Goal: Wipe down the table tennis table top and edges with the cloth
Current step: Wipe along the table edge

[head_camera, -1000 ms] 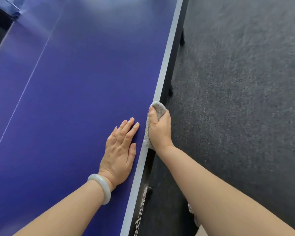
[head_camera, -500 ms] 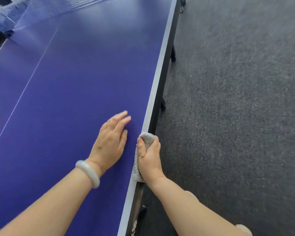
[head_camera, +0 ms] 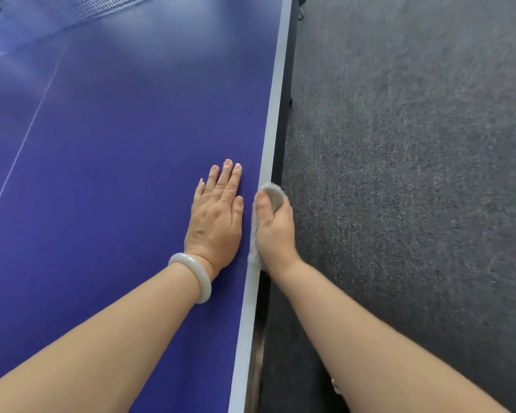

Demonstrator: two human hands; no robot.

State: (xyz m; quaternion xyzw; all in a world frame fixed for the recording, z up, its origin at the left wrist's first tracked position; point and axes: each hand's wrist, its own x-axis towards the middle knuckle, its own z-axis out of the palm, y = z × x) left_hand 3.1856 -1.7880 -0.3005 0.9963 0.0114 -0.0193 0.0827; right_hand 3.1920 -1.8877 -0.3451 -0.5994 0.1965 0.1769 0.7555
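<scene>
Cloth (head_camera: pixel 272 192): grey, folded over the right edge of the blue bench (head_camera: pixel 116 174), against its white border (head_camera: pixel 276 99).
Right hand (head_camera: pixel 276 231): curled round the cloth, thumb on top, fingers hidden over the side.
Left hand (head_camera: pixel 216 222): laid flat on the bench top beside the cloth, fingers straight, nothing held.
Bracelet (head_camera: pixel 206 283): pale, worn on the left wrist.
Floor (head_camera: pixel 414 174): covered in dark grey carpet.

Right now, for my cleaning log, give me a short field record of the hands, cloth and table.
left hand: flat, fingers straight, on the blue table top
right hand: grips the cloth
cloth: grey, pressed on the table's white edge
bangle: pale, on the left wrist
carpet: dark grey, right of the table
</scene>
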